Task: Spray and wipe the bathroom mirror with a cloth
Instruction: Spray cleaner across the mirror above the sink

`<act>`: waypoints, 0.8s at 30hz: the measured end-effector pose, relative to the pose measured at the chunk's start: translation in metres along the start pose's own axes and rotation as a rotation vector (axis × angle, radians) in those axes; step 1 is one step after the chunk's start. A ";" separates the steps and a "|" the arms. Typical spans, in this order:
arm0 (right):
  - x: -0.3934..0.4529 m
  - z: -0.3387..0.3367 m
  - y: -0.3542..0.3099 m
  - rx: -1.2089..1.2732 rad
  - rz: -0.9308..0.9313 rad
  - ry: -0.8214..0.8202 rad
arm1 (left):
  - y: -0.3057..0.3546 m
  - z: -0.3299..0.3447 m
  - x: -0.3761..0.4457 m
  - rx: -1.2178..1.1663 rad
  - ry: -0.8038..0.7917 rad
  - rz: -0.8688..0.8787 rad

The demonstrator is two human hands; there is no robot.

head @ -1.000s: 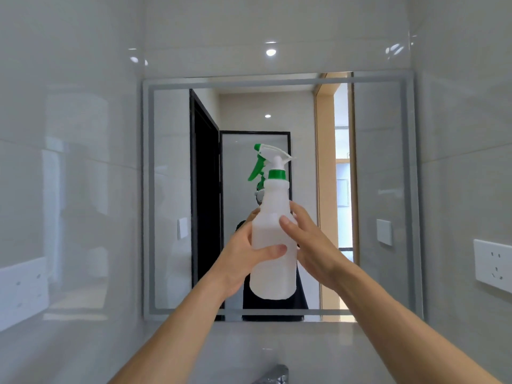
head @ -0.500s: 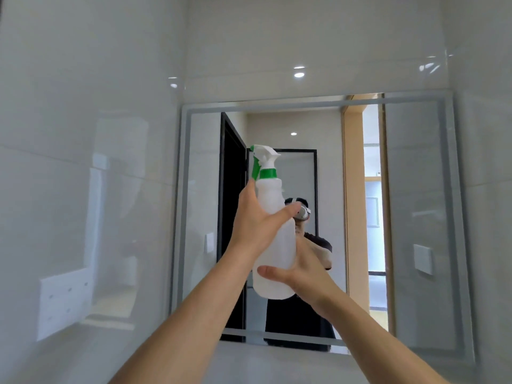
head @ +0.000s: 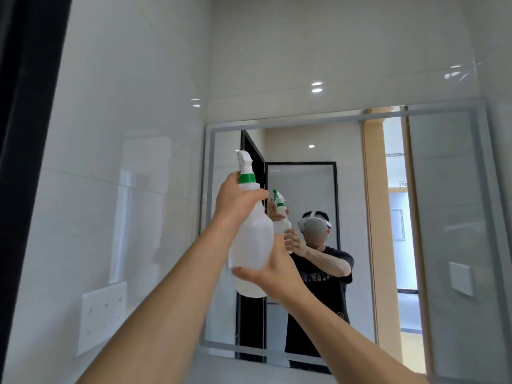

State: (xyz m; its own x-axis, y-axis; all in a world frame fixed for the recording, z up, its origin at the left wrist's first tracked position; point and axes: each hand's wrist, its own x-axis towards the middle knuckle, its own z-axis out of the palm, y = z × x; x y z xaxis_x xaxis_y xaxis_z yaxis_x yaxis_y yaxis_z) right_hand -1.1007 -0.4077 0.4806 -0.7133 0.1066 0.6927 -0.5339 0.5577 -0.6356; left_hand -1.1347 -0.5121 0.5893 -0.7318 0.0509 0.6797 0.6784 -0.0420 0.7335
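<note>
White spray bottle (head: 253, 236) held raised before the wall mirror's (head: 443, 217) left part. Left hand (head: 235, 202) grasps its neck below the green collar; right hand (head: 277, 268) grasps its lower body.

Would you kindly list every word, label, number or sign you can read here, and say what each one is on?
No text here can be read for certain.
Shirt print, seen in the mirror: pale letters, reversed and blurred, unreadable.
Small sign in the reflected room: too small to read.
Spray bottle: no label showing.
</note>
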 end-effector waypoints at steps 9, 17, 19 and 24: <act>0.009 0.021 -0.007 -0.020 -0.019 0.051 | 0.003 -0.009 0.012 0.015 0.086 0.027; 0.006 0.021 -0.002 -0.070 -0.008 0.029 | -0.008 -0.009 0.010 0.015 0.099 0.020; 0.004 0.019 -0.001 -0.060 0.000 0.031 | -0.008 -0.006 0.009 0.002 0.059 0.022; 0.001 0.006 0.000 -0.064 -0.004 0.059 | 0.000 0.006 0.003 -0.035 -0.008 0.054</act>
State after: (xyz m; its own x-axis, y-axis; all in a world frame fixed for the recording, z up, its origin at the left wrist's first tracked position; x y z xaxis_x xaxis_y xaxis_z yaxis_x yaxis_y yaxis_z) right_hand -1.1042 -0.4123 0.4791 -0.6825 0.1516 0.7150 -0.5048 0.6097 -0.6111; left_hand -1.1363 -0.5061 0.5909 -0.6937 0.0560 0.7181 0.7138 -0.0796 0.6958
